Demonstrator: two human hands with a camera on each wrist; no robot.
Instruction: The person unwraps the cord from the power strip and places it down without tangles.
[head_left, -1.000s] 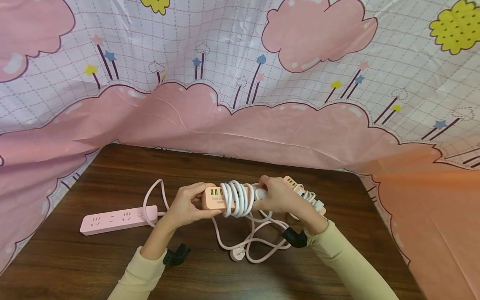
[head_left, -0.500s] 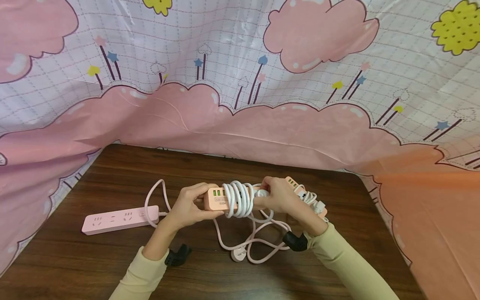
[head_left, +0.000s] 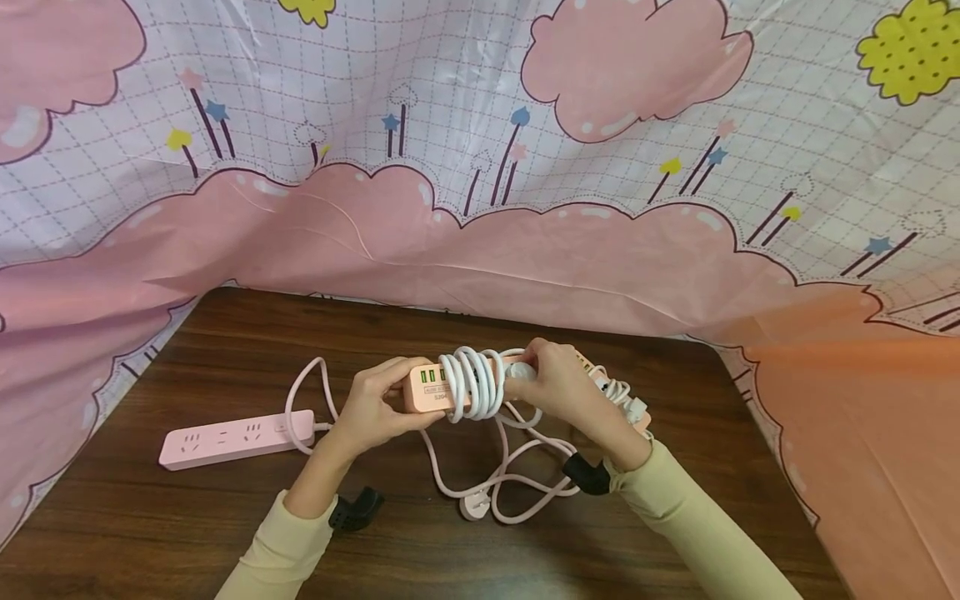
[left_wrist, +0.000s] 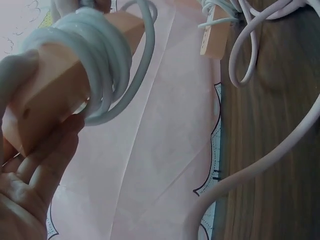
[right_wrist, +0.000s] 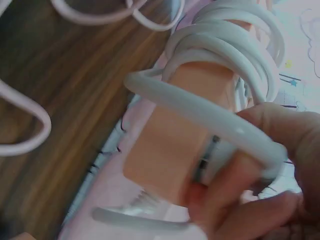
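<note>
An orange power strip [head_left: 431, 387] with green USB ports is held above the table, several turns of white cord [head_left: 472, 383] wound round its middle. My left hand [head_left: 378, 404] grips its left end, thumb and fingers on opposite sides, as the left wrist view also shows. At the strip's right end my right hand [head_left: 566, 387] pinches the white plug [right_wrist: 222, 155] of that cord, against the strip's socket face. Dark metal shows between plug and strip. A loop of cord [right_wrist: 200, 107] passes over the strip near my right fingers, which partly hide the plug.
A pink power strip [head_left: 232, 439] lies at the left on the dark wooden table [head_left: 405, 542]. Its pink cord [head_left: 517, 483] tangles in the middle, with its plug [head_left: 475, 504] at the front. Another orange power strip [head_left: 641, 421], wrapped in cord, lies behind my right forearm. A patterned curtain [head_left: 480, 258] hangs behind.
The held strip and both hands have risen slightly, and the strip's right end now tilts up more. The things on the table have stayed put.
</note>
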